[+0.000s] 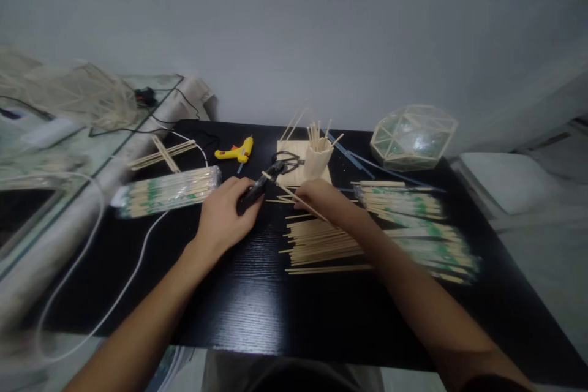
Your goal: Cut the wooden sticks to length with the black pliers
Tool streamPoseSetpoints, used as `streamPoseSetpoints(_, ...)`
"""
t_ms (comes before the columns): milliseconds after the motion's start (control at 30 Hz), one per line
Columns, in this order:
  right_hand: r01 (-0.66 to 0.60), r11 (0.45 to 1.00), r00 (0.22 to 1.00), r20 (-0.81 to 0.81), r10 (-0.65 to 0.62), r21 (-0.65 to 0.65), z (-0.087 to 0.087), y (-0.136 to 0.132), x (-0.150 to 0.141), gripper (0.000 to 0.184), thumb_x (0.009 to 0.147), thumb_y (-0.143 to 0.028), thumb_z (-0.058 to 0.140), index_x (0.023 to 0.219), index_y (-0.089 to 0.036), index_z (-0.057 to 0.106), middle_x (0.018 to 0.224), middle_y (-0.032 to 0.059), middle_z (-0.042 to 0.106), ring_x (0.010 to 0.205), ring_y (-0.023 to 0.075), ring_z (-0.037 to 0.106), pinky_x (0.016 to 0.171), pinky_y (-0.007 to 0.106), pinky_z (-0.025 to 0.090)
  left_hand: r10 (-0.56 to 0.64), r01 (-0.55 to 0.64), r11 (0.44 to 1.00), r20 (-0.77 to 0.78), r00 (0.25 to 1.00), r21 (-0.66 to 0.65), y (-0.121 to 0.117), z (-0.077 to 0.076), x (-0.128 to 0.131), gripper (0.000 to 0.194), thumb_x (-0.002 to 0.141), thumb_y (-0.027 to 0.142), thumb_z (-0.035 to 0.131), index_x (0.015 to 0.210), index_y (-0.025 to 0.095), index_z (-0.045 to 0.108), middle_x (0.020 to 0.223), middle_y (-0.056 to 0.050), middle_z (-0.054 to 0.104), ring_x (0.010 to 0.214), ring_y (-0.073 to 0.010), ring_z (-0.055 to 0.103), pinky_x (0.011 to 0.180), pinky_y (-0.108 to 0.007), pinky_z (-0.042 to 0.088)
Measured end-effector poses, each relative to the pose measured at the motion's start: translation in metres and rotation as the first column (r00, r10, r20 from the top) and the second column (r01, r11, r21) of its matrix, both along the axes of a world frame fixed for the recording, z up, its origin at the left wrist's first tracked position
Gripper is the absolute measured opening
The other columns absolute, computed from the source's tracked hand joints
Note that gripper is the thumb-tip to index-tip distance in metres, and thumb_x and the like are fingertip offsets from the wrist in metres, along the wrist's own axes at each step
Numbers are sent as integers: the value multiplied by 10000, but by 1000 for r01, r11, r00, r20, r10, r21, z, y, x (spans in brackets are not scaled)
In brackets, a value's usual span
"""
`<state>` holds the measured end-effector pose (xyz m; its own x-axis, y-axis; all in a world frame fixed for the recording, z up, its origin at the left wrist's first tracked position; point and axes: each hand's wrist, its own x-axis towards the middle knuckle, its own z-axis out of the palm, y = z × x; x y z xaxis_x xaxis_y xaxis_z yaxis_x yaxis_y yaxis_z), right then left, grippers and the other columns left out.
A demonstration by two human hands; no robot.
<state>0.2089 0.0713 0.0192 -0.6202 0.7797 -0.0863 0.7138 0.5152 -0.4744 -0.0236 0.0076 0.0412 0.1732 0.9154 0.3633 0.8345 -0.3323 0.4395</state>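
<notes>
Black-handled pliers (pixel 260 188) are gripped in my left hand (pixel 226 211), their jaws at the end of a thin wooden stick (pixel 301 199). My right hand (pixel 324 199) pinches that stick, which slants down to the right; its fingertips are partly hidden. Beneath and beside my right hand lies a spread of loose wooden sticks (pixel 321 245). Just behind the hands, a wooden cup (pixel 316 162) full of upright sticks stands on a square wooden board (pixel 294 148). Black-handled scissors (pixel 289 160) rest by the cup.
A yellow glue gun (pixel 236 150) lies at the back left, behind a plastic-wrapped stick bundle (pixel 169 192). More packaged sticks (pixel 432 242) lie on the right. A faceted stick frame (pixel 413 138) stands at the back right. A white cable (pixel 138 269) loops over the black table (pixel 229 312).
</notes>
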Motion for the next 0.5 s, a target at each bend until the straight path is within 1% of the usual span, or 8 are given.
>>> streamPoseSetpoints(100,-54,998,998,12,54,-15,-9,-2,-5,77,861,-181,739,827,-152,801,751,60,739,693,152,617,644,242,368,-19,23,998,75,997,-60,5,-6,6,210,928,341,556,781,195,584,748,-7,573,729,-177,560,673,-293,381)
streamPoseSetpoints(200,-66,997,996,-57,63,-38,-10,-5,-4,88,876,-144,703,849,-150,787,778,47,739,696,136,618,649,226,370,-51,79,984,172,984,-158,6,-12,3,239,922,345,562,737,194,548,686,17,552,659,-156,521,642,-287,358)
streamPoseSetpoints(333,-18,995,993,-116,6,-99,-1,-10,-4,140,889,-82,644,803,-122,748,766,45,718,680,120,595,646,224,359,-86,137,966,228,970,-217,6,-17,-5,285,939,403,540,754,186,553,704,18,567,657,-153,512,643,-288,352)
streamPoseSetpoints(433,-9,989,988,-156,-14,-149,7,-13,-6,158,886,-61,627,766,-119,712,743,34,696,680,114,578,634,221,345,-106,172,955,266,958,-240,5,-18,-8,364,985,462,450,786,183,573,718,7,575,685,-168,537,663,-298,367)
streamPoseSetpoints(500,-15,987,987,-163,-11,-159,9,-14,-6,172,882,-51,617,748,-121,700,726,26,684,669,112,569,625,221,340,-106,184,949,289,952,-256,4,-19,-9,413,1010,479,384,785,186,568,716,1,573,697,-176,550,676,-306,379)
